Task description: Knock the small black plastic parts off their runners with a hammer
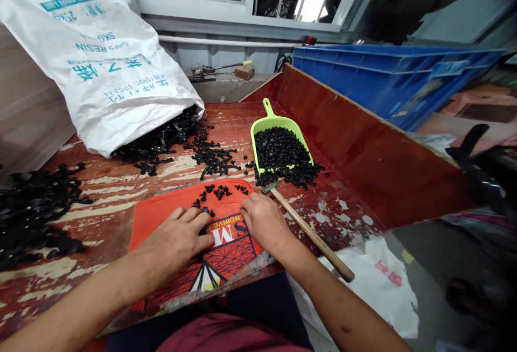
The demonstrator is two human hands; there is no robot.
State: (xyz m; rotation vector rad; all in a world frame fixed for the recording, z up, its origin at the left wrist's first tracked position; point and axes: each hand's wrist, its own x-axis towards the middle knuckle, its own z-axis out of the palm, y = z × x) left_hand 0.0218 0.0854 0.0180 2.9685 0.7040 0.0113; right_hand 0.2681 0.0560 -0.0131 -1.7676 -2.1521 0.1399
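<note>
An orange cloth [226,244] lies flat on the red bench [347,201], close to the person. Both hands rest on this cloth.

The left hand [175,241] lies palm down on the near left part of the cloth. Its fingers are spread and flat, so it is open and grips nothing. Its fingertips touch a few small black pieces [218,193] at the far part of the cloth.

The right hand [264,220] sits on the right edge of the cloth. Its fingers are curled down, and I cannot tell if it holds a piece.

More small black pieces lie in a little group on the far edge of the cloth, past both hands.

A wooden stick [311,236] lies on the bench just right of the cloth, beside the right hand.

A green scoop [274,126] full of black bits sits past the cloth, to the far right. Some bits have spilled out at its front.

A big white bag [92,50] lies on its side, far and left of the cloth. Black parts [161,145] pour out of its mouth. Another heap of black parts [32,206] sits left of the cloth, well apart.

A blue crate [388,80] stands far to the right, behind the bench wall.
</note>
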